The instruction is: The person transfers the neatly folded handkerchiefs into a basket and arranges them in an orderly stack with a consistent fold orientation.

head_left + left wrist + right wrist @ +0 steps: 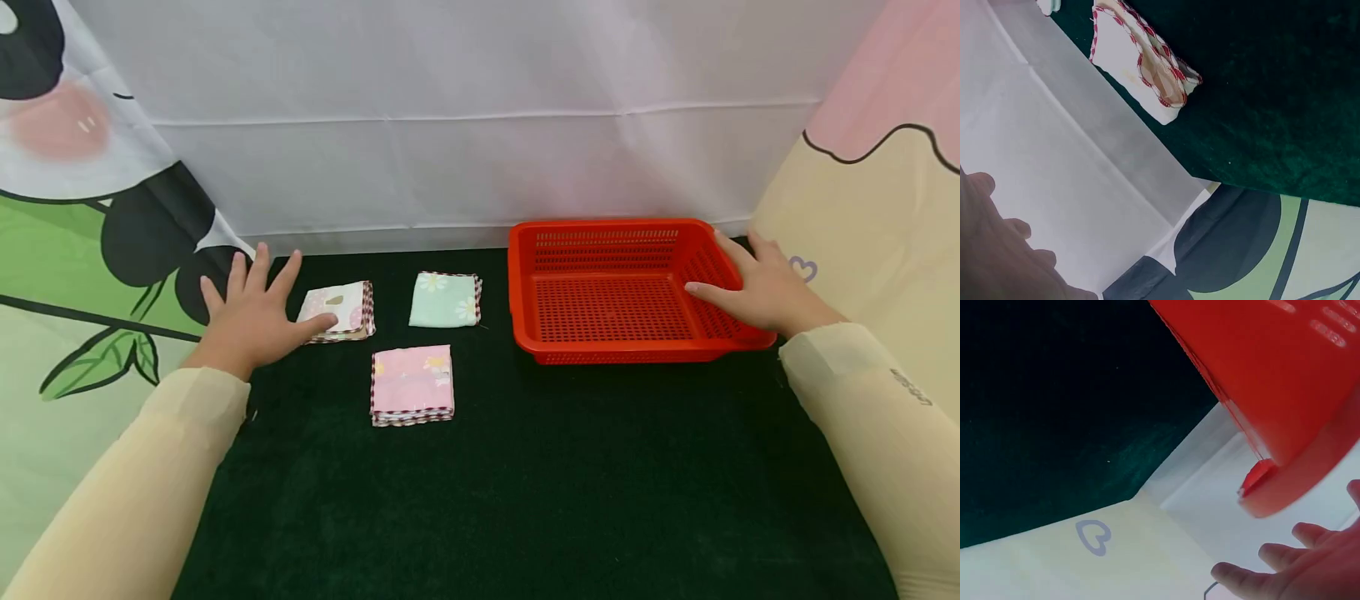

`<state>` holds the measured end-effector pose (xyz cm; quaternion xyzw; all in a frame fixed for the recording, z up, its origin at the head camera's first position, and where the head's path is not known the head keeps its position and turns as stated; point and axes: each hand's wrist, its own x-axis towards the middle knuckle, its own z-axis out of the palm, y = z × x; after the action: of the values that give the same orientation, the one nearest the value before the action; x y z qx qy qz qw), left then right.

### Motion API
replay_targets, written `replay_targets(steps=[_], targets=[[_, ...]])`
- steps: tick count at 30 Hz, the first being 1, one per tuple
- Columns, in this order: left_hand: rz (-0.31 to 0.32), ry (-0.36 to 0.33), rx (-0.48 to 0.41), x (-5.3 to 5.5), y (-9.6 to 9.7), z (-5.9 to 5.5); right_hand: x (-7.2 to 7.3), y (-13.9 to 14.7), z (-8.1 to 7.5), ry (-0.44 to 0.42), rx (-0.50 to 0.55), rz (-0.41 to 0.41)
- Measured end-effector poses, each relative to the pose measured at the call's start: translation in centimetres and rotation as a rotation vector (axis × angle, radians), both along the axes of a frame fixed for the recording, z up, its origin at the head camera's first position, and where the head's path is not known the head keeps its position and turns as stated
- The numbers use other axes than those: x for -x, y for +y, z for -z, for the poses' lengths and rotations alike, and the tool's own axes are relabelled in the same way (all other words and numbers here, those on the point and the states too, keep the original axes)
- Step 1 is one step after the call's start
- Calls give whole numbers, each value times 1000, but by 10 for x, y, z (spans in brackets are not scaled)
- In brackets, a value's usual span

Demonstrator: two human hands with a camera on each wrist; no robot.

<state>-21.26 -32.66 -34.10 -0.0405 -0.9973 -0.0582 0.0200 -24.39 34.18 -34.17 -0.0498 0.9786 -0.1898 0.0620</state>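
Observation:
My left hand (258, 321) is spread wide at the left, its thumb by a folded white cloth (337, 307) with a checked edge. In the left wrist view that folded cloth (1138, 65) shows its layered red-and-white trim, apart from the fingers (1019, 240). A mint folded cloth (444, 300) with daisies lies to its right, and a pink folded stack of cloth (412, 382) lies nearer to me. At the right, my right hand (768, 287) is over the end of a red plastic basket (607, 353), thumb above its inside. The right wrist view shows straight fingers (1279, 556) beside the basket's rim (1310, 481).
Everything lies on a dark green cloth surface (525, 483). A white sheet (450, 167) hangs behind it. Printed fabric with a cartoon pattern (150, 225) borders the left side, and cream and pink fabric (877, 233) borders the right.

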Motion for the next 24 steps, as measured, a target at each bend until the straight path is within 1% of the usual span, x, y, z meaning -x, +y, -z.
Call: replay_targets(steps=[4,8,13,17,20,24], targets=[[0,6,-28,-4,-1,3,-1,4,2,-15,28,-4],[4,12,-59,-7,-1,7,-2,9,4,-62,53,3],[30,24,-105,-13,-1,11,-3,14,4,-104,103,-5],[57,17,-149,-21,3,15,-3,17,5,-111,164,-45],[62,2,-186,-28,8,19,-3,18,8,-126,231,-70],[45,-18,-236,-36,14,25,-7,20,12,-168,293,-51]])
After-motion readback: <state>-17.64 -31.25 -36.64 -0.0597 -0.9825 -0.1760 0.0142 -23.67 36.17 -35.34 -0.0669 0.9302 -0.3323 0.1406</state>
